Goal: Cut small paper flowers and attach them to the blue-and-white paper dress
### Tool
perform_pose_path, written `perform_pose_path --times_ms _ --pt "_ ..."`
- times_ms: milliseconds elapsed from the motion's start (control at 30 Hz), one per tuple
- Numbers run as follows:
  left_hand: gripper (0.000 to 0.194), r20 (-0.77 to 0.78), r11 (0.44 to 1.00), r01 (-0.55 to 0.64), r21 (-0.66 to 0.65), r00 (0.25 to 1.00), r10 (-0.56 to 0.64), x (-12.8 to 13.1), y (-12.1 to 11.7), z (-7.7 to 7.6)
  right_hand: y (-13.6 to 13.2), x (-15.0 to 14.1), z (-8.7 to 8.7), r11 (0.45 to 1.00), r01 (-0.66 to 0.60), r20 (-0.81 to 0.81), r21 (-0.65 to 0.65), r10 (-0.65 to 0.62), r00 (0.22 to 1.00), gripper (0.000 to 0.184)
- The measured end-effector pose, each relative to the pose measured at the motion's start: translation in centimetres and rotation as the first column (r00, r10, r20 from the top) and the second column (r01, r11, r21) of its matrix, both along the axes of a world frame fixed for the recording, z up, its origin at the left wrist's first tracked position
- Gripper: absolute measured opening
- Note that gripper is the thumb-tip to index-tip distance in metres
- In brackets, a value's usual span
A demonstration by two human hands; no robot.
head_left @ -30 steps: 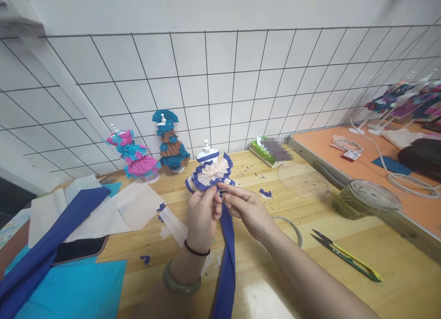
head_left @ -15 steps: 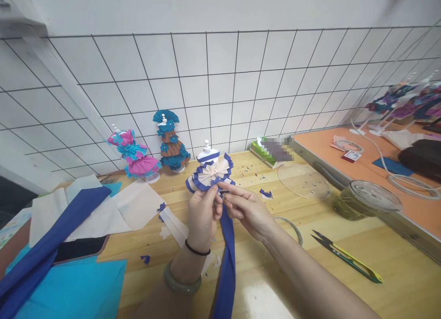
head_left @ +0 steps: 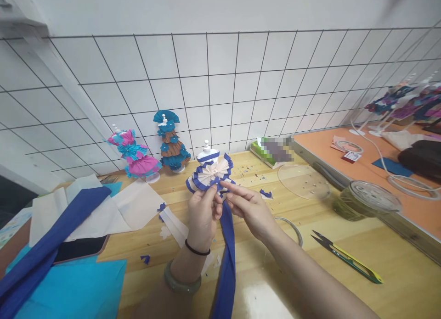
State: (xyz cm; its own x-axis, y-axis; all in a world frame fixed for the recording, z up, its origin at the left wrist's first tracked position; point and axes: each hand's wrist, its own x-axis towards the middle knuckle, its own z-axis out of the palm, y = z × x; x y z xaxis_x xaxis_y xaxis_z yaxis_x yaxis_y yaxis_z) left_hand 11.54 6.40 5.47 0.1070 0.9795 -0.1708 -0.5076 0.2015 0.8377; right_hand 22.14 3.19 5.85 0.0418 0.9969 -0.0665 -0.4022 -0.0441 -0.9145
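Observation:
My left hand (head_left: 203,211) is closed in a pinch on a small blue paper flower (head_left: 216,181), held in front of a mini dress form. Beside it, my right hand (head_left: 251,209) has its thumb and fingers drawn together near the flower; anything between them is too small to make out. The mini dress form (head_left: 206,154) stands upright, wearing a pleated cream paper dress (head_left: 203,174) edged in blue. A long blue crepe paper strip (head_left: 227,254) runs from beneath my hands toward the table's front edge.
Thread snips (head_left: 347,257) lie at right, near a clear round container (head_left: 367,199) and a clear disc (head_left: 303,181). Two dressed forms, pink (head_left: 143,165) and brown-teal (head_left: 172,147), stand at back left. Blue and white paper sheets (head_left: 134,204) cover the left side.
My right hand has shifted very slightly, its index finger drawing a little away from the flower. My left hand keeps its pinch in nearly the same place.

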Motion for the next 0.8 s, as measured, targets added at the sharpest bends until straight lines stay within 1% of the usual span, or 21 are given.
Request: perform_pose_path --times_ms 100,300,467,633,733,800 --pt "0.022 0.015 1.000 -0.008 0.000 1.000 0.008 0.0 -0.1 0.3 0.0 -0.4 -0.1 1.000 0.007 0.113 0.013 -0.009 0.994 0.042" --pt "0.020 0.025 1.000 0.004 0.026 1.000 -0.004 0.0 -0.2 0.4 0.0 -0.6 -0.2 0.995 -0.015 0.221 0.097 -0.007 0.975 0.044" --pt "0.020 0.037 0.999 0.012 0.040 0.999 -0.013 0.0 -0.1 0.3 0.0 -0.7 -1.0 0.976 -0.015 0.353 0.218 -0.065 0.933 0.043" --pt "0.020 0.057 0.999 0.008 0.033 0.998 -0.010 0.0 -0.3 0.2 -0.1 -0.7 -1.4 0.969 -0.022 0.459 0.247 -0.097 0.883 0.042" --pt "0.022 0.049 1.000 0.005 0.031 0.999 -0.006 0.1 -0.3 0.4 -0.2 -0.6 -1.3 0.966 -0.009 0.491 0.258 -0.123 0.862 0.040" --pt "0.022 0.039 1.000 0.004 0.028 0.999 -0.005 0.1 -0.3 0.5 -0.2 -0.6 -1.2 0.964 -0.006 0.476 0.266 -0.126 0.870 0.040"
